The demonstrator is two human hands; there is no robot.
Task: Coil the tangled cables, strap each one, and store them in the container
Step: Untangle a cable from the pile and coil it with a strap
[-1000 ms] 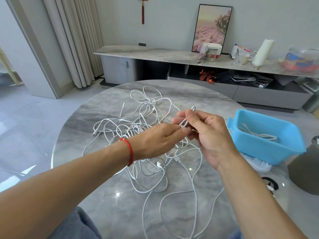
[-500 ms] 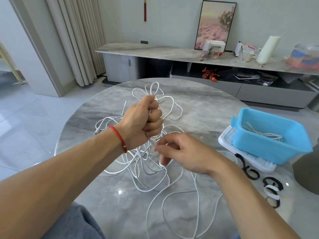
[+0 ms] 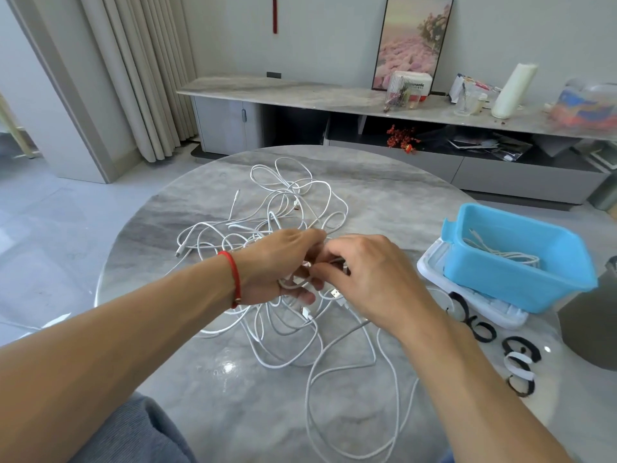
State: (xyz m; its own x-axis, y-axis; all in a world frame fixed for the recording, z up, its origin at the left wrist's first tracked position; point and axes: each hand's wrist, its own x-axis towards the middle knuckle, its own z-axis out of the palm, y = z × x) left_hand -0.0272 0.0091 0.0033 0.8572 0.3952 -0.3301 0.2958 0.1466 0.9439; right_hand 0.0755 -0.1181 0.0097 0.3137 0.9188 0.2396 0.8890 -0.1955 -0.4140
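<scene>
- Cables point(image 3: 283, 228), white and thin, lie in one loose tangle on the middle of the round marble table point(image 3: 384, 202), and my two hands meet right over its near side
- My left hand point(image 3: 280, 262) has its fingers point(image 3: 300, 297) curled round a small bunch of strands, thumb side low, so I read it as gripping the cable I am working on
- My right hand point(image 3: 370, 279) comes in from the other side with fingertips bent down and pinching cable just beside the left grip; the exact strand is hidden under the knuckles
- A USB plug point(image 3: 335, 293) pokes out below the right hand, so one free end is close by and worth following
- To do this step well, I judge I should keep the left grip as the anchor, feed the plug end back through any loop it crosses, and draw slack gently instead of tugging, since pulling would likely tighten the knots
- Long loose loops point(image 3: 350, 412) trail toward me off the tangle; I would lift them clear so they do not snag
- Black hook-and-loop straps point(image 3: 480, 329) wait on the table to my right, near the container, within reach for binding
- Blue container point(image 3: 521, 259) sits on a white lid point(image 3: 474, 302) at the right edge of the table, well apart from the tangle, with one coiled white cable point(image 3: 500, 253) already inside
</scene>
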